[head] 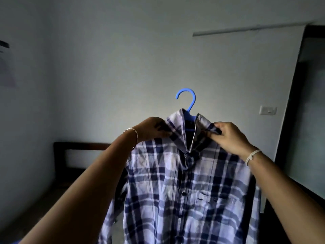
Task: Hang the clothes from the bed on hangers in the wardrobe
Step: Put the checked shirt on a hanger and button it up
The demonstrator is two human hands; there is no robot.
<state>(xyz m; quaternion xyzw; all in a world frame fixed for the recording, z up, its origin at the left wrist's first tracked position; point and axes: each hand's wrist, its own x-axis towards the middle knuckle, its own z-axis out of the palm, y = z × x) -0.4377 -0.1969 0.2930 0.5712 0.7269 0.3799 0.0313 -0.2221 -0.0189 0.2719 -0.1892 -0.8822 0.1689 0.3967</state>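
Observation:
A blue and white checked shirt (pixel 184 187) hangs in front of me on a blue plastic hanger (pixel 189 101). Only the hanger's hook and neck show above the collar; its arms are hidden inside the shirt. My left hand (pixel 153 129) grips the shirt at the left shoulder, next to the collar. My right hand (pixel 228 136) pinches the right collar flap between thumb and fingers. The shirt is held up at about chest height, its front facing me with the breast pocket at the lower right.
A dark wooden headboard (pixel 82 147) of the bed stands against the pale wall behind the shirt at lower left. A dark door frame (pixel 295 103) runs up the right side, with a light switch (pixel 268 110) beside it. The room is dim.

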